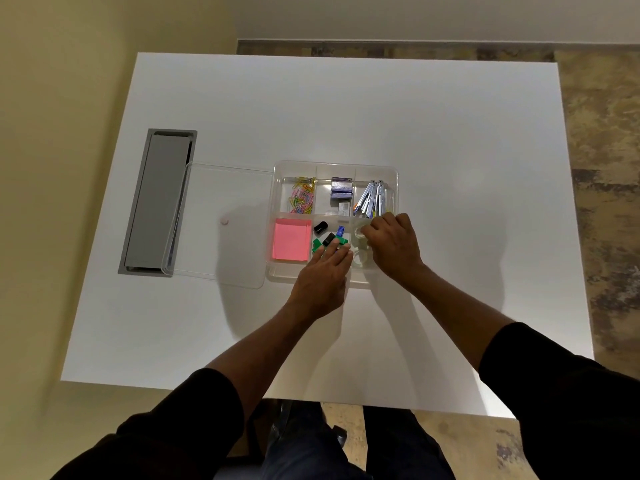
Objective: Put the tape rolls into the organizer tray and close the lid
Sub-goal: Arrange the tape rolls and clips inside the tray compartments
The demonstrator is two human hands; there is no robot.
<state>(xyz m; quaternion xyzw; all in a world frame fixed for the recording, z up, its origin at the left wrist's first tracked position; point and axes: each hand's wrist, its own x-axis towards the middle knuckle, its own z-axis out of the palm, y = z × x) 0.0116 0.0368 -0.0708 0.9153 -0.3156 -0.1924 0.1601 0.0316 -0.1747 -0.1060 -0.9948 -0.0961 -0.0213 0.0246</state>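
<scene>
A clear organizer tray (393,174) sits mid-table with several compartments. Its clear lid (225,188) lies flat on the table just left of it. Two clear tape rolls (361,256) lie in the tray's near right compartment, partly hidden by my hands. My right hand (393,244) reaches into that compartment, fingers curled on the farther roll. My left hand (323,275) rests over the tray's near edge, fingertips at the nearer roll and the green clips; whether it grips the roll is not visible.
The tray also holds coloured paper clips (303,199), a pink sticky-note pad (292,239), staple boxes (341,188), staplers (372,200) and binder clips (329,237). A grey cable hatch (156,199) is set into the white table (346,109) at left.
</scene>
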